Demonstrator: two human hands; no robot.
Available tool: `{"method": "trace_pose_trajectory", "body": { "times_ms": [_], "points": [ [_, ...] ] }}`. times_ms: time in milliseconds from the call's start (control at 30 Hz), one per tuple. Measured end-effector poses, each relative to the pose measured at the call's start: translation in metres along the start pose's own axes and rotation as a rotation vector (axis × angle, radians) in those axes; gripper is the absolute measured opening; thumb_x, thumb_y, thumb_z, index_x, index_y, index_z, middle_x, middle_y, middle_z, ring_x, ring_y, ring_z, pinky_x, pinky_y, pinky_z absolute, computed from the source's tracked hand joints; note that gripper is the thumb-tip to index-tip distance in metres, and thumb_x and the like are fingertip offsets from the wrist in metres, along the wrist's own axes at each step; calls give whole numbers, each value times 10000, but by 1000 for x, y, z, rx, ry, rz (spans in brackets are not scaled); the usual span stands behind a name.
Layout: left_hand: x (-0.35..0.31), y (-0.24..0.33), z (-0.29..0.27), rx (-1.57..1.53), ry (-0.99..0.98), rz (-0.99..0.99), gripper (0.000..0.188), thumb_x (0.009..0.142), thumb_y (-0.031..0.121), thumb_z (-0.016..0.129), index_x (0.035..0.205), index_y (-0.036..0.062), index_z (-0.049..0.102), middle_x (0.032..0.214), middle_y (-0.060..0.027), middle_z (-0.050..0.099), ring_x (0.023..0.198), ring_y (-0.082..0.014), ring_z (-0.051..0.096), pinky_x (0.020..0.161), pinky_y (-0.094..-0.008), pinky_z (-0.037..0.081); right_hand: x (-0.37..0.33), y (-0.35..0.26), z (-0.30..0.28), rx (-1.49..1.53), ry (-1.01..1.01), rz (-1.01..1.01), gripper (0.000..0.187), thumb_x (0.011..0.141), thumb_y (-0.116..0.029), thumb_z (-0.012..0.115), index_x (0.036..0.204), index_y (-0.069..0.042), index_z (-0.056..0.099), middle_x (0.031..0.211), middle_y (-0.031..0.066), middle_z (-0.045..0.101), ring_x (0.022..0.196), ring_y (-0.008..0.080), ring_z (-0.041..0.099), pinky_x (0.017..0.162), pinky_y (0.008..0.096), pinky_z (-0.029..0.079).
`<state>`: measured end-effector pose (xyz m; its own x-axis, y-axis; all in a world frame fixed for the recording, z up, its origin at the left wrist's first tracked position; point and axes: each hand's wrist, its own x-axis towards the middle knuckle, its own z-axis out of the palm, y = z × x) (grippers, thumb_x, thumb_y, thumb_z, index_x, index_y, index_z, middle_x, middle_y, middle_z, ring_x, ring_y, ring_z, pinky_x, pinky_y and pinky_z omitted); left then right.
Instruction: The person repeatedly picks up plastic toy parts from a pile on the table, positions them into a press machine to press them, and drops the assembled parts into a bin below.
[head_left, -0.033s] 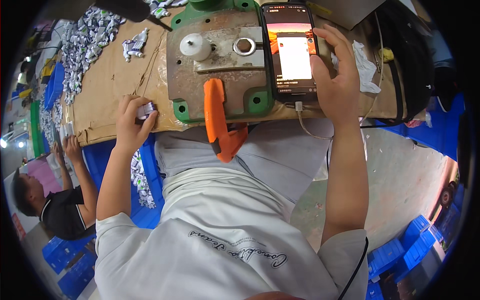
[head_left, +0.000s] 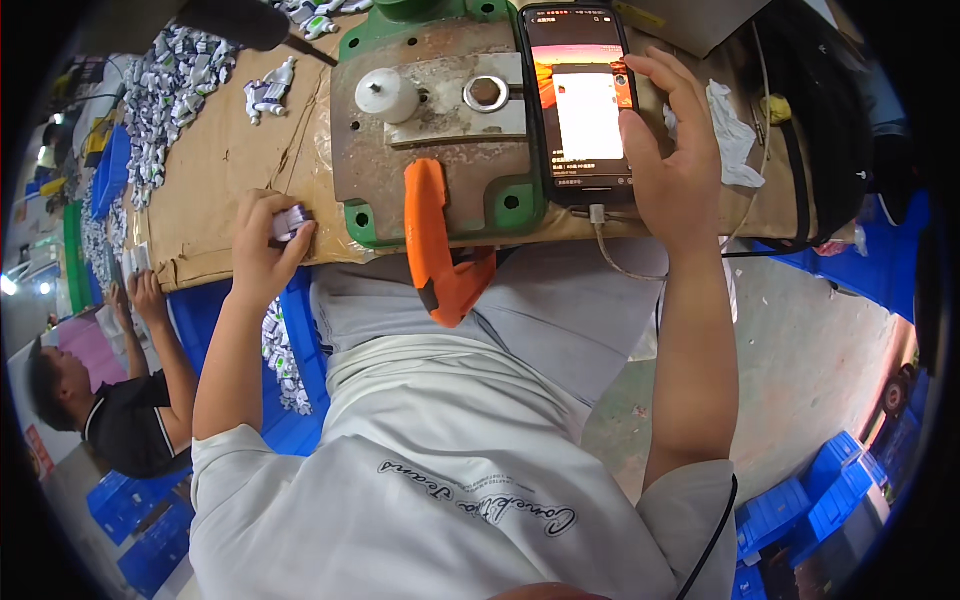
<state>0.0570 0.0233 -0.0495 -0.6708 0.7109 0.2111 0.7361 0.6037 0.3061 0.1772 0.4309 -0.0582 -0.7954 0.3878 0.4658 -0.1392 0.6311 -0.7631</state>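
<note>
My left hand (head_left: 262, 240) rests at the table's front edge, its fingers closed round a small white-and-purple plastic piece (head_left: 290, 222). My right hand (head_left: 680, 160) is at the right edge of a black smartphone (head_left: 590, 100) with a lit screen. Thumb and index finger are apart there, their tips at the phone's side. A cable (head_left: 600, 218) plugs into its lower end. Left of the phone stands a green and brown metal machine base (head_left: 440, 185) bearing a white round knob (head_left: 388, 96) and a hex bolt (head_left: 487, 92). An orange handle (head_left: 430, 230) juts over its front.
Many white-and-purple pieces (head_left: 180, 85) lie heaped at the far left, with a few (head_left: 268, 92) apart. More fill a blue bin (head_left: 285, 350) below the table. Crumpled tissue (head_left: 732, 135) lies at right. A person in black (head_left: 130, 420) works at left.
</note>
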Motion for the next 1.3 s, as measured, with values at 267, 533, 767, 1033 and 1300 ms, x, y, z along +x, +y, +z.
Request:
{"method": "trace_pose_trajectory", "body": {
  "times_ms": [267,533,767,1033,1300],
  "points": [
    [24,-15,3,-268,151,-398,231,884,92,720,989,64,516,826,15,510,706,-69,429,613,-200,359,-1,-8,-1,-52,-56,63,400,845,-110,606,1243,-66,599,1380,165,520,1302,303,482,1103,395,345],
    [69,-20,-2,-1167,345,-666,192,1023,171,492,1182,68,521,953,-67,625,715,-125,553,629,-238,452,-1,-8,0,-50,-32,49,407,843,-117,606,1248,-77,596,1370,163,525,1295,311,487,1093,392,360],
    [72,-26,19,-1227,237,-578,183,1026,174,483,1191,107,524,793,-83,634,522,-115,498,456,-213,393,-2,-4,1,-30,12,0,375,849,-90,595,1223,-76,613,1337,129,552,1265,284,514,1073,365,379],
    [75,-25,24,-1194,281,-541,198,1027,182,517,1220,152,550,788,-49,645,518,-43,446,448,-169,313,-4,-7,3,26,-29,32,302,877,-91,587,1168,-78,667,1243,104,623,1168,227,583,1014,318,423],
    [79,-20,25,-1215,266,-542,197,1014,212,563,1195,140,532,794,-26,644,566,-15,451,476,-164,307,-4,-9,3,8,-53,82,329,883,-73,599,1209,-61,641,1211,102,652,1117,192,611,988,301,446]
  ]
}}
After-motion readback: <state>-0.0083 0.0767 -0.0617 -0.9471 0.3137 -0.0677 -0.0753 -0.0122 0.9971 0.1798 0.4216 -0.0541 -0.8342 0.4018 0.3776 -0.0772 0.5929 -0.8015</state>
